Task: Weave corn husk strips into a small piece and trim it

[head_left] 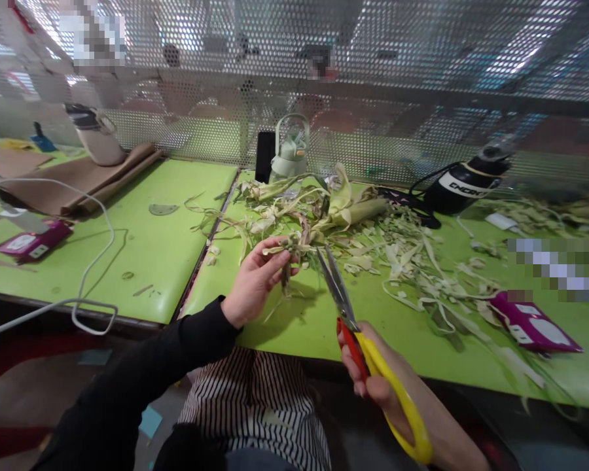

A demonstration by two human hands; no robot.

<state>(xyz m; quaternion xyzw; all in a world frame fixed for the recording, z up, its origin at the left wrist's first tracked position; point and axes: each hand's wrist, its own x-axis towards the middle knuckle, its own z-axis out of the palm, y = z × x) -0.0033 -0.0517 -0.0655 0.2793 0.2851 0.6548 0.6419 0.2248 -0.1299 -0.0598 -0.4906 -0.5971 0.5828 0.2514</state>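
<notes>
My left hand (261, 278) pinches a small bundle of dried corn husk (290, 247) between thumb and fingers, just above the green table. In my right hand (373, 373) is a pair of scissors (341, 291) with a red and a yellow handle. Their blades are slightly parted and point up and away, with the tips close to the right side of the bundle. Behind the bundle lies a heap of husks and leaves (348, 212), whose scraps and strips spread to the right across the table.
A pale green bottle (290, 154) and a dark phone-like slab (265, 157) stand behind the heap. To the right lie a black bottle (468, 180) and a purple packet (535, 324). At left are another purple packet (34, 242), a white cable (108, 222) and brown paper (73, 183). A perforated metal screen (402, 85) closes the back.
</notes>
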